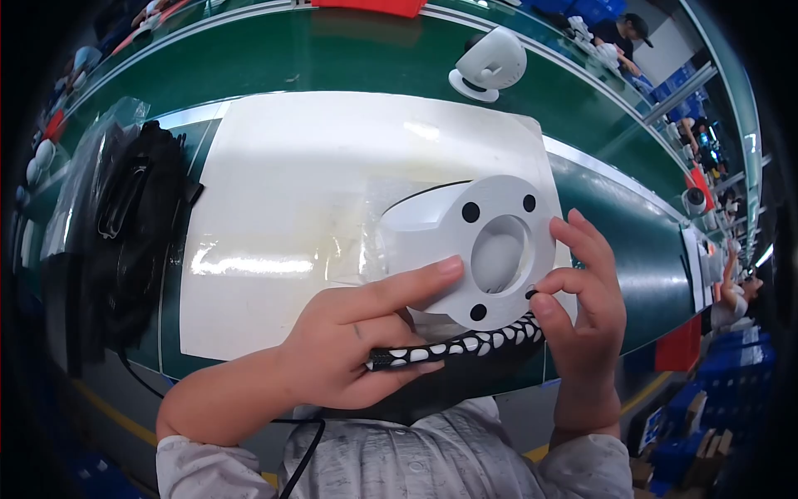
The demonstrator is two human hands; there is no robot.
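Note:
A white device [420, 223] lies with its round base ring [501, 197] facing up, and three black round pads show on the ring. With its index finger laid on the base, my left hand [345, 337] also grips a black strip with white round spots [474, 343] between its lower fingers. Thumb and index of my right hand [592, 299] pinch a small black round pad [530, 293] at the ring's lower right edge. Whether that pad touches the ring I cannot tell. Some clear plastic film [378, 200] shows beside the device.
Under the device lies a white sheet [266, 166] on the green table. To the left are a black bag [137, 208] and clear plastic bags [83, 183]. A similar white device [496, 62] stands upright at the back. Other people work farther off at the upper right.

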